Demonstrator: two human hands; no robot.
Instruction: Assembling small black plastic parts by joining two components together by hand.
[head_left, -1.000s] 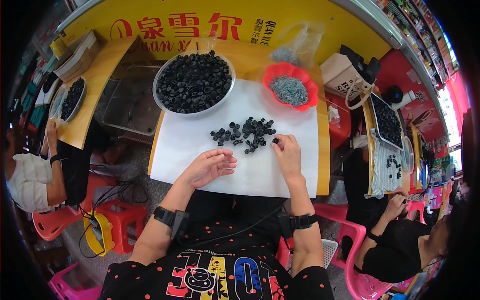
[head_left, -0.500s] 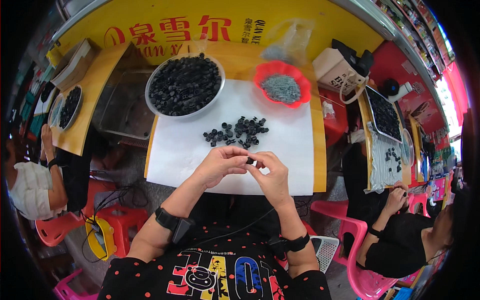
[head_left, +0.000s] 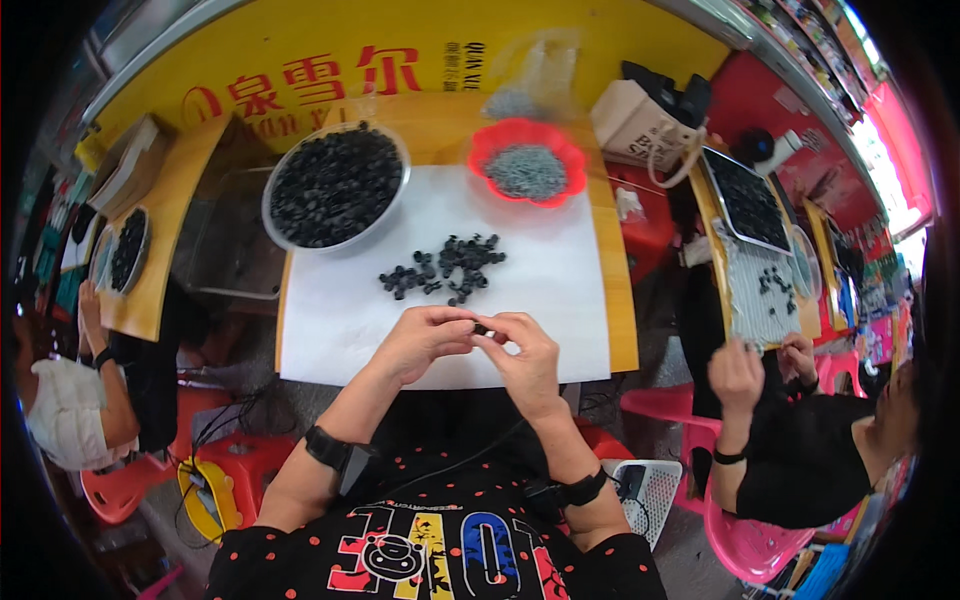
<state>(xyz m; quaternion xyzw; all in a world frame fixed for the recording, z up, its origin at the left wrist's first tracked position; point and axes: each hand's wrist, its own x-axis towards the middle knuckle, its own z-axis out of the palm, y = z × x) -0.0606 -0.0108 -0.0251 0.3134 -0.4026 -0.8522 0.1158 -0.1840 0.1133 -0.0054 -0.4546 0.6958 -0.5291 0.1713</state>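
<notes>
Between my two hands, just above the near part of a white sheet (head_left: pixel 330 340), is a small black knob-like part (head_left: pixel 481 328). My left hand (head_left: pixel 425 340) pinches it from one side and my right hand (head_left: pixel 522 362) from the other; fingers cover most of it. Beyond my fingertips lies a loose heap of similar black parts (head_left: pixel 462 258). A large pale bowl (head_left: pixel 406 185) at the back left is piled with black parts. At the back right, a red scalloped bowl (head_left: pixel 575 160) holds many thin grey metal pieces, like screws or pins.
A clear plastic bag (head_left: pixel 535 75) stands behind the red bowl. To the right, a person (head_left: pixel 800 460) works at another table with a tray (head_left: pixel 745 200) of black parts; a cream tote bag (head_left: pixel 640 125) stands between. Another person (head_left: pixel 75 410) sits at the left.
The whole view has shifted, so the table appears further left. My hands still hold the small black part together. The person on the right has raised one hand.
</notes>
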